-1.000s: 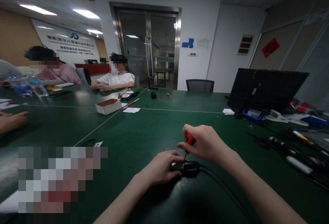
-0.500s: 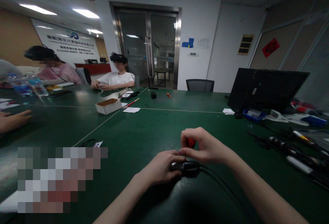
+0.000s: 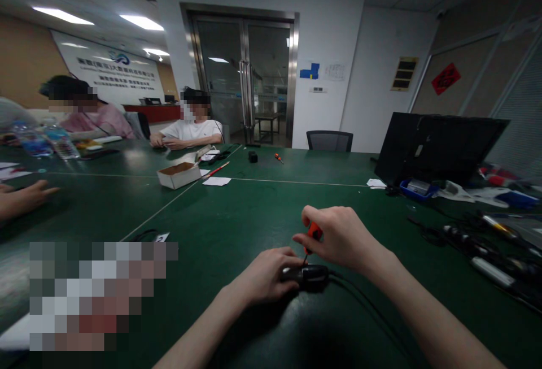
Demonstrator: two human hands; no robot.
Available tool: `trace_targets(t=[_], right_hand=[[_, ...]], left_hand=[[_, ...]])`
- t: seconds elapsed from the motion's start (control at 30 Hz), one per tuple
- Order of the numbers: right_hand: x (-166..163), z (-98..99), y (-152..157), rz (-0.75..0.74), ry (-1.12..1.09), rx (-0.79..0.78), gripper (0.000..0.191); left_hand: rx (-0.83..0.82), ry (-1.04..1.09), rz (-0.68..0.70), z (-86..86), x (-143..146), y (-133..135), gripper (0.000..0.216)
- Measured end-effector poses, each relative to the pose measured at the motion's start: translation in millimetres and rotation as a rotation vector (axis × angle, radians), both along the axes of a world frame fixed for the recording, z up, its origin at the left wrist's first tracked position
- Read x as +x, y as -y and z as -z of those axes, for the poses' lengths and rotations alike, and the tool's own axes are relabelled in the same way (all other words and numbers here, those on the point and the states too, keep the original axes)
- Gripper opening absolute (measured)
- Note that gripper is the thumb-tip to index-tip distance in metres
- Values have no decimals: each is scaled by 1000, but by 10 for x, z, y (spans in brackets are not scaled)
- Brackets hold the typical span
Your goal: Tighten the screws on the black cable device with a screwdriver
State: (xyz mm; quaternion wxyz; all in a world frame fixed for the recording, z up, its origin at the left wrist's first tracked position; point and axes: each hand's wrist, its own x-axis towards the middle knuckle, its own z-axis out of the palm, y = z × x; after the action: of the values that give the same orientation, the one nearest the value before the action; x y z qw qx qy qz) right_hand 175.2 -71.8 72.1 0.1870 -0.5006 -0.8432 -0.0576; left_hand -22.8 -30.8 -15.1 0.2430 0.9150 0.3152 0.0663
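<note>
My left hand (image 3: 271,273) is closed around one end of a small black corded device (image 3: 314,276), holding it down on the green table. Its cable (image 3: 359,295) runs off to the right and toward me. In my right hand (image 3: 339,233) is a screwdriver (image 3: 313,232) with a red-orange handle, gripped between thumb and fingers. The thin shaft points down, its tip at the top of the device near my left fingertips. Exactly where the tip meets the device is too small to make out.
A second screwdriver (image 3: 278,158) and a black block (image 3: 253,156) lie farther back on the table (image 3: 254,211). At left are an open white box (image 3: 178,176) and a co-worker's hand (image 3: 29,198). Cables (image 3: 461,239) and a black monitor (image 3: 440,146) stand right.
My right hand has shifted slightly, its fingers turning and loosening around the screwdriver so more of the handle and shaft shows. My left hand and the device stay in place.
</note>
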Motion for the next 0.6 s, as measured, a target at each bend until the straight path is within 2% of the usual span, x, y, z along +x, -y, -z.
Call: trace_targets(t=[0.1,0.33,0.43,0.5,0.6], right_hand=[[12,-13,-8,-56,-38,-2,17],[76,-75,33,-201,-151,-59,28],[60,-33,18,-324,-314,-210,19],[33,11,-11,-397,-434,-340,20],[-11,50,-46,-389,-550,-458,23]], left_hand=[[-9,7,-10,-4,4,4,50],[5,32,1,3,3,13,44],[9,27,-22,17,2,10,32],[7,29,-45,28,0,6,30],[-1,40,-26,34,3,2,36]])
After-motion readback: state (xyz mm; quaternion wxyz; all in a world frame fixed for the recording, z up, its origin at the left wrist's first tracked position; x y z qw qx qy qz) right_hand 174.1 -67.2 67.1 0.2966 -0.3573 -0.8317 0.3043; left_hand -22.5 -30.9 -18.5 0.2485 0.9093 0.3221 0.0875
